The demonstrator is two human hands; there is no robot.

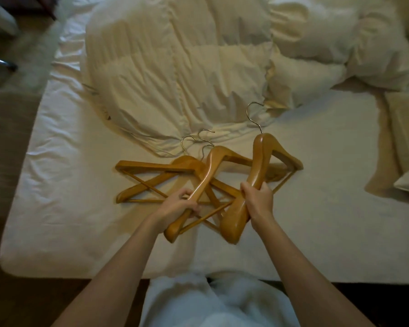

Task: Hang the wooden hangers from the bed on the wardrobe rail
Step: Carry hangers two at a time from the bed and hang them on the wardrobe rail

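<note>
Several wooden hangers with metal hooks lie crossed over one another on the white bed sheet [80,185]. My left hand [178,205] grips the near arm of one hanger [213,168], whose hook points away from me. My right hand [257,197] grips the near arm of a thicker hanger [260,156] on the right, its hook [253,114] reaching toward the duvet. Two more hangers [151,171] rest flat on the sheet to the left, partly under the held ones. No wardrobe rail is in view.
A crumpled cream duvet [175,67] covers the far half of the bed. Pillows [406,138] lie at the right. The bed's near edge runs just in front of my body, and dark floor with furniture [0,55] shows at the left.
</note>
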